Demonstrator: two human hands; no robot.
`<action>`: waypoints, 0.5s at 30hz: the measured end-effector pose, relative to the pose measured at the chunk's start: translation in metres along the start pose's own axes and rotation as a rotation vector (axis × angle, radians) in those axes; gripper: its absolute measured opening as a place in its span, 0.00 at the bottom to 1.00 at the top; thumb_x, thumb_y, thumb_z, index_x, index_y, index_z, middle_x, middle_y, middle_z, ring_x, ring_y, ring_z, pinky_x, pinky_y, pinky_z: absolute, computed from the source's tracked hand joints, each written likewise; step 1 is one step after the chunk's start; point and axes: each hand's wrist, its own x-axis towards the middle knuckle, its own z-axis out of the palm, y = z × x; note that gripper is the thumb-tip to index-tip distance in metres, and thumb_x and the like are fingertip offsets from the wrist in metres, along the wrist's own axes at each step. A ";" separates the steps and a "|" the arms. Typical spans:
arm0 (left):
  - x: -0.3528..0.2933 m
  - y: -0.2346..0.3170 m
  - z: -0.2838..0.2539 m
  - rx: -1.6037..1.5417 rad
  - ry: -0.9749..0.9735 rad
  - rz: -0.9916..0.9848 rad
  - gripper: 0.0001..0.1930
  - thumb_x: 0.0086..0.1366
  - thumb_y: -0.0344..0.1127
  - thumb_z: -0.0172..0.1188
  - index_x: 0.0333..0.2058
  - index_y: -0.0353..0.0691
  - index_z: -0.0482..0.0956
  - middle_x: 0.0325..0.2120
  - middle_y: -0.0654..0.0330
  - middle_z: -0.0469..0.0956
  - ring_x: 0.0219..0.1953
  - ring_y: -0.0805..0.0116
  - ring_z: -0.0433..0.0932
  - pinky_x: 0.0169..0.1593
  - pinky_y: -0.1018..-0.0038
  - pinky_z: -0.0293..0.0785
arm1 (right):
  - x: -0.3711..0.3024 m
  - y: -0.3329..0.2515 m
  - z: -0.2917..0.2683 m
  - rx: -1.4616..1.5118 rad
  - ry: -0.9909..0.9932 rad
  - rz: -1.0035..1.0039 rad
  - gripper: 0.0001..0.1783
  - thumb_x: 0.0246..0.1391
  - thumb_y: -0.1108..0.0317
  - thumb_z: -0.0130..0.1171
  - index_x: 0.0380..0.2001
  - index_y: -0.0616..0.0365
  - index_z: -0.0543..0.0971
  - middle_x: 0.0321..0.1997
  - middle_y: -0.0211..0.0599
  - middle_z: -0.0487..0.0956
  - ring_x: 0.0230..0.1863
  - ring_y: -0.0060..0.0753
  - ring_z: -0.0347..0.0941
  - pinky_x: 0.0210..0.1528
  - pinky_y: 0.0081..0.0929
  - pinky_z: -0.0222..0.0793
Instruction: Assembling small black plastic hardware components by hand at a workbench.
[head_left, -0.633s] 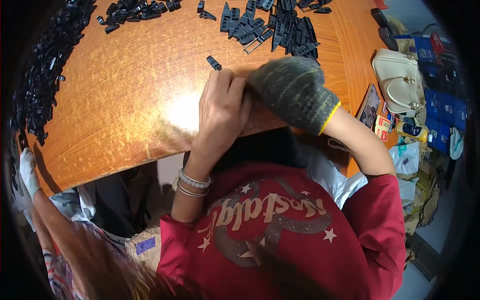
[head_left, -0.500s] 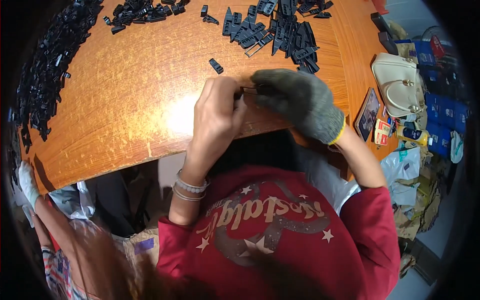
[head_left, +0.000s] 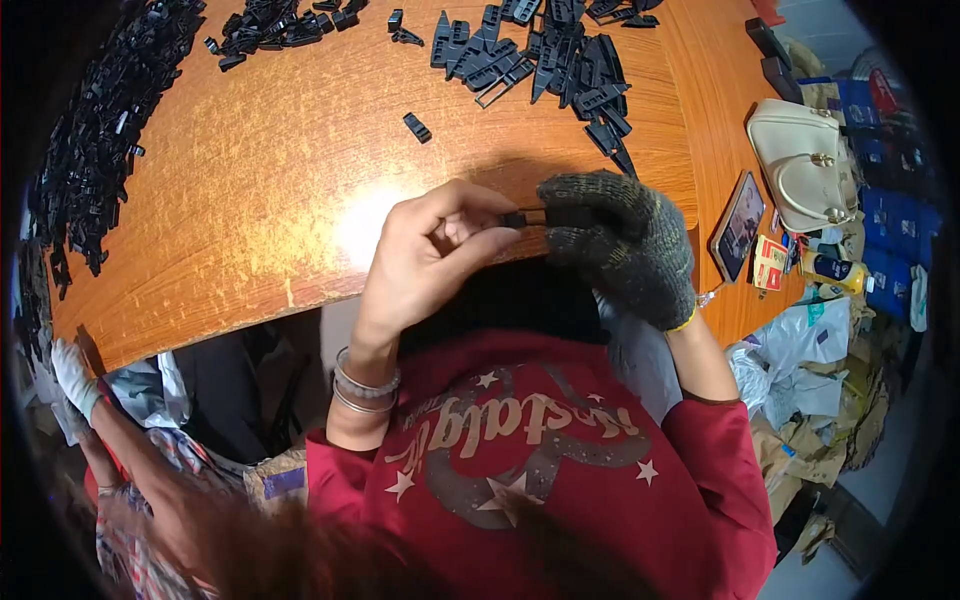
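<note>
Over the near edge of the wooden table, my bare left hand pinches one end of a small black plastic part between thumb and fingers. My right hand, in a dark grey knitted glove, grips the other end of the same part. Much of that part is hidden by the glove. A single small black plastic piece lies on the table beyond my left hand. Farther off, at the back right, is a pile of long pointed black plastic parts.
A large heap of small black parts covers the table's left end; a smaller pile lies at the back. On the right are a phone, a cream handbag and a yellow bottle. A co-worker's white-gloved hand touches the left edge.
Both hands have come nearer to me with the black part. My left hand has turned so its thumb and fingers show, and more of the part is visible between the hands.
</note>
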 end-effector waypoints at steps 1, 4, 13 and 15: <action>-0.001 -0.002 -0.002 0.001 0.004 0.000 0.11 0.57 0.24 0.65 0.39 0.33 0.79 0.18 0.73 0.71 0.20 0.87 0.64 0.23 0.84 0.61 | -0.001 -0.005 0.000 0.000 -0.004 -0.001 0.21 0.50 0.80 0.60 0.50 0.62 0.77 0.41 0.36 0.81 0.43 0.25 0.79 0.38 0.21 0.76; 0.003 -0.003 0.001 -0.228 0.029 -0.068 0.10 0.58 0.24 0.64 0.39 0.32 0.80 0.18 0.69 0.75 0.18 0.86 0.67 0.22 0.88 0.60 | -0.003 -0.014 0.002 0.109 -0.013 0.259 0.20 0.50 0.81 0.58 0.48 0.62 0.78 0.39 0.35 0.82 0.38 0.24 0.80 0.34 0.19 0.76; 0.004 0.001 0.006 -0.277 -0.032 -0.235 0.07 0.60 0.31 0.65 0.29 0.33 0.77 0.16 0.66 0.74 0.14 0.84 0.66 0.18 0.86 0.59 | -0.009 -0.008 0.004 0.236 0.003 0.269 0.21 0.48 0.80 0.57 0.48 0.60 0.79 0.36 0.34 0.83 0.33 0.23 0.80 0.30 0.18 0.74; 0.007 0.001 0.010 -0.207 -0.042 -0.271 0.08 0.60 0.32 0.66 0.29 0.33 0.78 0.16 0.66 0.74 0.15 0.83 0.66 0.19 0.85 0.60 | -0.011 -0.010 0.001 0.150 -0.003 0.245 0.21 0.48 0.79 0.59 0.48 0.60 0.79 0.36 0.33 0.83 0.33 0.24 0.80 0.31 0.19 0.74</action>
